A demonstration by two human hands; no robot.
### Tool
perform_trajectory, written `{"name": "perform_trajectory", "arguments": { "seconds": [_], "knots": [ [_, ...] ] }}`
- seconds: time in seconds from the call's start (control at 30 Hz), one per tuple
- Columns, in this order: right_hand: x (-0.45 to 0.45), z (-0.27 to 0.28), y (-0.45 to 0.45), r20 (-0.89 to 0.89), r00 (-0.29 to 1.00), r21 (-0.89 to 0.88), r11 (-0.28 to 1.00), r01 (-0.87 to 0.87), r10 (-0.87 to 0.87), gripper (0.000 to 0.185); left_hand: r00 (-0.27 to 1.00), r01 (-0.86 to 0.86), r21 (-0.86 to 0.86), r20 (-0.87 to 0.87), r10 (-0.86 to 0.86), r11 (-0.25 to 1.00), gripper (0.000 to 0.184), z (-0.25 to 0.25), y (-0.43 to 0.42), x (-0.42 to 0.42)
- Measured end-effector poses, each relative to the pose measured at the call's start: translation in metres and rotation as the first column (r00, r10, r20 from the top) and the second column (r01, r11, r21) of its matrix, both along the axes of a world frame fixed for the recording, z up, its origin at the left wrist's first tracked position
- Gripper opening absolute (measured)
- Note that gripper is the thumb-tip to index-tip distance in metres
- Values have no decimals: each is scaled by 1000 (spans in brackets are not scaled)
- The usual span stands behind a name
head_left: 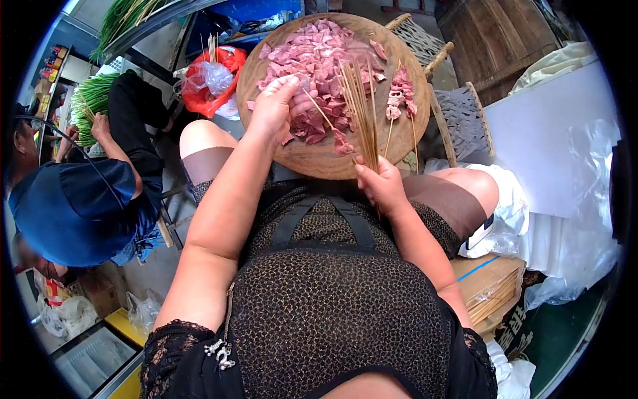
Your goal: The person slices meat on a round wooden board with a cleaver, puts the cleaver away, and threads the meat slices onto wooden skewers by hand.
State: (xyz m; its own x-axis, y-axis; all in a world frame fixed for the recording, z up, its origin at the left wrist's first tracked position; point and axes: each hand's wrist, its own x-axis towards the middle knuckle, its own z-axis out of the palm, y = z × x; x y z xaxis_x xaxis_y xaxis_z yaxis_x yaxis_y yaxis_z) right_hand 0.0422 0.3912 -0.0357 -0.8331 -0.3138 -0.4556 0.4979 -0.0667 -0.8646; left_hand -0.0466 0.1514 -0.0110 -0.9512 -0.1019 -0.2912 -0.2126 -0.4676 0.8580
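Note:
A heap of pink sliced raw meat (316, 50) covers much of the round wooden board (266, 143) before my knees. Over its near left side, my left hand (274, 106) is closed in a pinch by the upper end of a thin skewer (320, 112); what the fingertips hold is hidden. A small meat piece (343, 143) sits low on that skewer, close to my right thumb. My right hand (382, 185) is wrapped round a bundle of bamboo skewers (362, 113), pointing up and away. Loaded meat skewers (401, 93) lie at the board's right.
A red plastic bag (206, 83) stands left of the board. Woven stools (462, 113) and a white panel (551, 133) are at right. On the left, a person in dark blue (73, 206) sits by bundles of green stalks (96, 96). A cardboard box (488, 286) is beside my right side.

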Motion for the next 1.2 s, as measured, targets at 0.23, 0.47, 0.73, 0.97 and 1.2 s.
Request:
{"name": "perform_trajectory", "arguments": {
  "seconds": [0.23, 0.47, 0.73, 0.97, 1.2],
  "knots": [
    [0, 1, 0, -18, 1000, -1, 1000, 23, -23, 23, 999, 36, 120, 31, -40, 992, 21, -3, 8, 5],
    [-2, -2, 1, -4, 999, -2, 999, 42, -42, 22, 985, 149, 89, 73, -156, 985, 22, 0, 26, 15],
    [-3, 3, 6, -32, 995, -5, 996, 93, -93, 23, 956, 292, -174, 56, -287, 940, 22, -16, 23, 24],
    [-7, -3, 8, -35, 988, -71, 986, 149, -152, 21, 927, -145, -975, -193, -323, 167, 19, -13, -27, -7],
    [-7, -2, 7, -47, 990, -48, 990, 133, -135, 22, 917, -84, -963, 26, -398, -257, 21, -12, -9, -12]
  ]
}}
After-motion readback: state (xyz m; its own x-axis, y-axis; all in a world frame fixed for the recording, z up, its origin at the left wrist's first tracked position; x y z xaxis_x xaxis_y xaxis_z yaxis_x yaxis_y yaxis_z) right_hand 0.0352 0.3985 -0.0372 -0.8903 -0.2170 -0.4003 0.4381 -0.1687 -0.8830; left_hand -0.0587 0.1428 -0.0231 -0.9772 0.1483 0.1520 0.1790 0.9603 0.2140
